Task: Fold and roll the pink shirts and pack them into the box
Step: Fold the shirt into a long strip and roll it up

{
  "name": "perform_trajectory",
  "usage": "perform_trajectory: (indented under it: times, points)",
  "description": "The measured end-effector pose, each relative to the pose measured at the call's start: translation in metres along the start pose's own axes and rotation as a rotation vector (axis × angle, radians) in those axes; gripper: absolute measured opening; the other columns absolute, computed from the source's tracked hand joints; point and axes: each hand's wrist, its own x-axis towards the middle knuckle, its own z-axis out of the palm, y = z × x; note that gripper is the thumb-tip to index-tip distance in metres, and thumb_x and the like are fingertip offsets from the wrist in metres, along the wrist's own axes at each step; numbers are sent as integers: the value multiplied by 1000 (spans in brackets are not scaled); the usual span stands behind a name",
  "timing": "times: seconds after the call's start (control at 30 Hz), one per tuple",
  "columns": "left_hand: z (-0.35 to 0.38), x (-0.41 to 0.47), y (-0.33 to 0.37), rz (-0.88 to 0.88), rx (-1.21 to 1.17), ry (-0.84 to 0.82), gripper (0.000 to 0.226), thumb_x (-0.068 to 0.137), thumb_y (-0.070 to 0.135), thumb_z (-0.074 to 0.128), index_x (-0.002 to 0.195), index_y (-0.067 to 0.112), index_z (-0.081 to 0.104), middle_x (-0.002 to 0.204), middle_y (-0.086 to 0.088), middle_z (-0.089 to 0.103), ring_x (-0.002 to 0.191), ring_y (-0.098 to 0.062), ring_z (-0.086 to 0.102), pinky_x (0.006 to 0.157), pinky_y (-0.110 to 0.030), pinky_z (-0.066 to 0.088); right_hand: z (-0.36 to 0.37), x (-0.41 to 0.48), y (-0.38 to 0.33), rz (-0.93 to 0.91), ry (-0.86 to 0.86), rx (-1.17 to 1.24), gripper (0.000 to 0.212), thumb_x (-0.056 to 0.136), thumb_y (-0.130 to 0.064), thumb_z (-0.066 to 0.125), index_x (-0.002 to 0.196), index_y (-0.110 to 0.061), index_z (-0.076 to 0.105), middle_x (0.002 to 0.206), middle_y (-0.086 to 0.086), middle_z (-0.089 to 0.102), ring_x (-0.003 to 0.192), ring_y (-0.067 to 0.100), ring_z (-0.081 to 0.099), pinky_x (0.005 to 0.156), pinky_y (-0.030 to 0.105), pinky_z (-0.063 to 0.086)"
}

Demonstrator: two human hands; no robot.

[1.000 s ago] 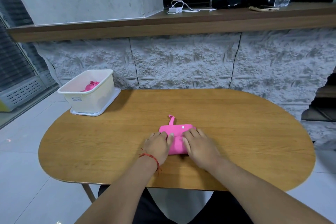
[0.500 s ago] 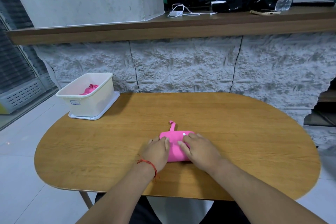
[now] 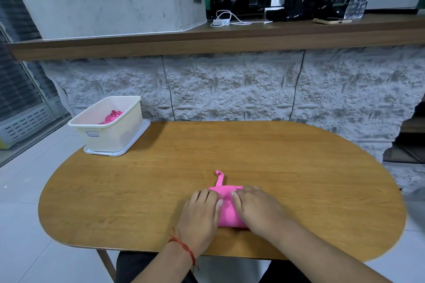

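My left hand (image 3: 202, 211) and right hand (image 3: 256, 208) pressing pink shirt (image 3: 226, 212) onto table (image 3: 299, 167), fingers lying almost flat, gripping nothing. Box (image 3: 110, 138) sitting at far left corner.

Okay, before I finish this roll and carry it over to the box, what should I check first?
1. Both hands on the bundle: left hand and right hand rest on the pink shirt. Ok.
2. Roll complete: a flat part and a narrow strip stick out at the far edge. Not ok.
3. Box open at the top: no lid on it. Ok.
4. Room left in the box: one packed shirt shows, and the wall hides the rest. Cannot tell.
5. Path over the table to the box: only bare wood in view. Ok.
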Motion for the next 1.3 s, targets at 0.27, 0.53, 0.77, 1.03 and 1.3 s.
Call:
perform_trajectory:
  times: [0.27,0.53,0.77,1.03,1.3]
  points:
    - [2,52,-4,-215,-114,-235,43,113,33,19,104,25,60,99,9,57,94,-13,53,86,-28,42,21,-29,9,-122,302,-102,34,107,-46,39,123,-30,64,108,-12,61,92,12,56,78,28,49]
    - [6,59,-8,-272,-168,-232,43,112,40,20,99,26,58,90,10,54,86,-13,53,76,-29,42,-1,-1,14,-133,51,-3,55,107,-65,17,124,-33,58,114,-14,57,104,9,50,90,25,42]
    - [26,15,-24,-138,-253,-44,42,109,56,18,134,39,47,119,24,47,111,5,40,95,-23,44,-5,21,18,-71,-21,233,44,109,-62,25,90,-36,56,89,-13,56,91,10,53,87,33,43]
    - [14,29,-45,-46,-267,-278,86,77,91,46,147,41,38,132,24,42,121,2,39,102,-22,39,-10,27,16,-25,-44,180,53,111,-56,24,104,-29,68,103,-5,64,103,14,53,95,34,39]
    - [10,67,-61,-124,-400,-530,69,78,80,62,134,44,47,114,24,50,100,-4,55,90,-31,51,14,-1,15,-152,168,-112,64,102,-64,32,153,-27,46,134,-5,58,118,21,53,98,39,48]
